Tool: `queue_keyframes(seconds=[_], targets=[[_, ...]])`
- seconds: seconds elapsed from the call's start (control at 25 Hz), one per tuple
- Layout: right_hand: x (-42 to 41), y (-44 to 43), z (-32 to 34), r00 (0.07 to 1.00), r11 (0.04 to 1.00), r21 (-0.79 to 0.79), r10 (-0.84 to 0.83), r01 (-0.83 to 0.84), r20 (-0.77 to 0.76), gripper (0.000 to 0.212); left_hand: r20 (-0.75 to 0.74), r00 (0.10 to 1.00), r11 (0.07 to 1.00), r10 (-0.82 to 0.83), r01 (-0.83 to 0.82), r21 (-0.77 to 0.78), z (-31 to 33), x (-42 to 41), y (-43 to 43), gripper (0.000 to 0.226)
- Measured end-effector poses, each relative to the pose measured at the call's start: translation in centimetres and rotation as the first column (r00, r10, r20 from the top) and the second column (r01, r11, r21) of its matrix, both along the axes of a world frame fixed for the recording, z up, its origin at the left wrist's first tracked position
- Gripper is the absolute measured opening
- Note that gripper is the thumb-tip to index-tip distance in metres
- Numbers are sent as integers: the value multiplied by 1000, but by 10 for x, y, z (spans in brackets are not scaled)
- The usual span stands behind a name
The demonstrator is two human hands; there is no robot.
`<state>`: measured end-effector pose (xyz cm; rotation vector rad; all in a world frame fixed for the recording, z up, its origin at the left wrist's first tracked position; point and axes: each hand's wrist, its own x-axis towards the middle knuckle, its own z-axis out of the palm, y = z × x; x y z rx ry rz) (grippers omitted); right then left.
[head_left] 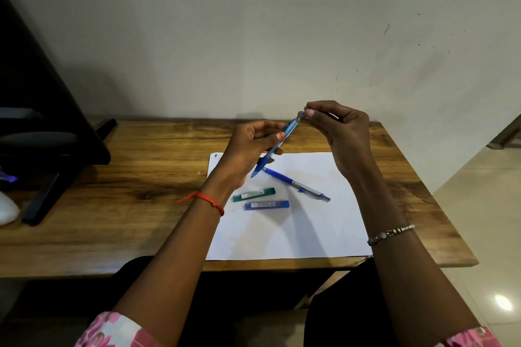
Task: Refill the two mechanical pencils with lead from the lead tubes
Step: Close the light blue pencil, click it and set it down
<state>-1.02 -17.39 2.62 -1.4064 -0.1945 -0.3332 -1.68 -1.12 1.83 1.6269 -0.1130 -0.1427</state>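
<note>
Left hand [248, 146] grips light-blue pencil [277, 144] mid-barrel, raised above paper [296, 228], tip down. Right hand [338, 132] pinches its top end. Second pencil [296, 184], green tube [253, 194], blue tube [266, 204] lie on paper.

The table [141, 177] was wood, heavily grained, with a low varnished sheen. The sheet [296, 228] was white paper, matt and smooth. The light-blue mechanical pencil [277, 146] had a translucent plastic barrel and a darker, duller grip. The second mechanical pencil [296, 184] showed a blue grip and a shiny, metal-looking barrel. The green lead tube [253, 194] and blue lead tube [266, 204] were translucent plastic with paper-like labels. The wrist thread [208, 200] was red cord and the bracelet [390, 232] bright metal beads. The floor tiles [479, 234] were glossy, the wall [253, 36] matt and speckled, and the sleeve [112, 329] printed cloth.
</note>
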Motion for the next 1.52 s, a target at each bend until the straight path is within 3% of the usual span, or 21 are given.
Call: queue_keyframes(seconds=[0.52,1.32,1.52], targets=[[3,-2,0,1000,1000,-14,-1,1,25,17,-2,1000,1000,-5,5,1,0,1,0,16],[1,-1,0,1000,983,-181,-24,22,-8,15,2,1000,1000,-13,13,20,1,-1,1,12],[0,-1,-1,1000,980,-200,-10,12,11,23,1,1000,1000,-10,10,3,0,-2,1,11]])
